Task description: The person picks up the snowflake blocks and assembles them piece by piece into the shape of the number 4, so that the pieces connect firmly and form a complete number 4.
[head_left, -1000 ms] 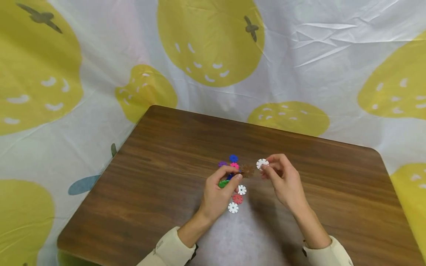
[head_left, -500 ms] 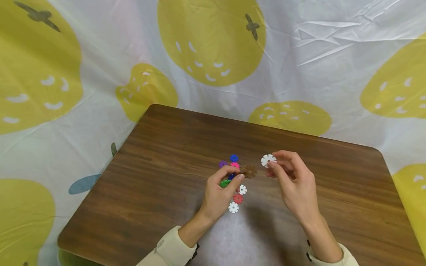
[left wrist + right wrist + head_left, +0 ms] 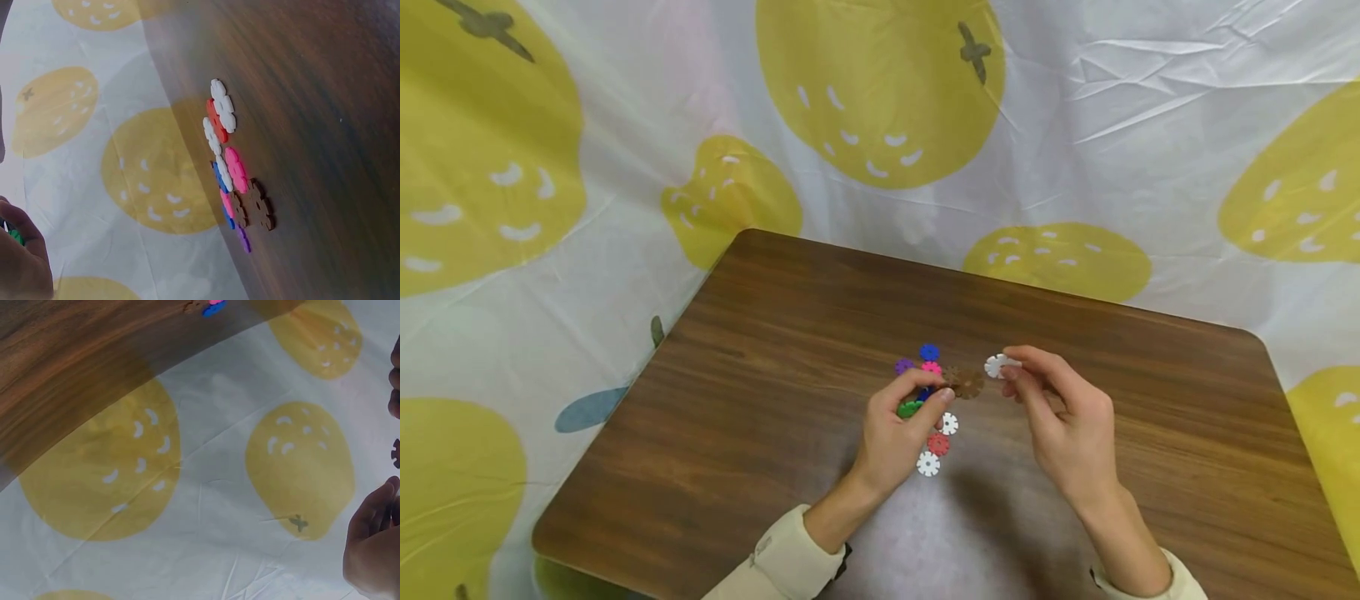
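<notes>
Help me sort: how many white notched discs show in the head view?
3: right hand holds one white disc; two flank the red disc; left hand may hide more.

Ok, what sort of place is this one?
Probably an indoor tabletop spot, perhaps screened off for recording: a white cloth with yellow fruit-like shapes hangs behind a wood-grain table, where small notched discs lie.

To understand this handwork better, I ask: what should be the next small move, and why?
Probably bring the white disc in the right hand to the brown disc held by the left hand, lining up their notches: both rims look notched, and the discs are close but do not look joined.
</notes>
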Demonstrator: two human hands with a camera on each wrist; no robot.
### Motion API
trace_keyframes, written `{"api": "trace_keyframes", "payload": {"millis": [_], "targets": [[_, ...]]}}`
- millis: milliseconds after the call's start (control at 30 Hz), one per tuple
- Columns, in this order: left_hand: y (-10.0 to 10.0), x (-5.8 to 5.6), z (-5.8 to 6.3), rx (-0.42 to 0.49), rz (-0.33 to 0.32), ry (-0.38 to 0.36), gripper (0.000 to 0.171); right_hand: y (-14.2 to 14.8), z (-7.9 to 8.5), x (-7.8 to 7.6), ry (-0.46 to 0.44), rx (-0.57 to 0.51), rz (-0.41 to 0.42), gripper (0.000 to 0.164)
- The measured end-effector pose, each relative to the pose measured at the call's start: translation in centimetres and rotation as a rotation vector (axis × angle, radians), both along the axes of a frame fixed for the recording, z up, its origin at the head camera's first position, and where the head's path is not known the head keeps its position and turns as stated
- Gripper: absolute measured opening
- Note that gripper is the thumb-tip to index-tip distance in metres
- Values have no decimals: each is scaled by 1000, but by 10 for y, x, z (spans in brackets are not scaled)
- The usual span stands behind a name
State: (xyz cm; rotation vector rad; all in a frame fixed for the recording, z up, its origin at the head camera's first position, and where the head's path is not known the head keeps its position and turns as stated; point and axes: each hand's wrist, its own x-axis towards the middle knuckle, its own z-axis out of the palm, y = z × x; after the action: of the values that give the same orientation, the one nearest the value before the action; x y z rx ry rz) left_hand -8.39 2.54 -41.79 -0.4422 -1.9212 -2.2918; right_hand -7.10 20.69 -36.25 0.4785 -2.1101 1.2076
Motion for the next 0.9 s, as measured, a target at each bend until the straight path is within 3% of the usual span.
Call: {"api": "trace_keyframes", "payload": {"millis": [233,567,900], "targets": [[-1,0,0,9,3,9,7,-1,-6,-2,51,39,1,37],[3,1,3,47,-15,-15,9,-5,-10,-2,36,42,-10,36],[4,-3,-2,61,37,83,6,-5,-14,-3,-14,-34,14,31]]}}
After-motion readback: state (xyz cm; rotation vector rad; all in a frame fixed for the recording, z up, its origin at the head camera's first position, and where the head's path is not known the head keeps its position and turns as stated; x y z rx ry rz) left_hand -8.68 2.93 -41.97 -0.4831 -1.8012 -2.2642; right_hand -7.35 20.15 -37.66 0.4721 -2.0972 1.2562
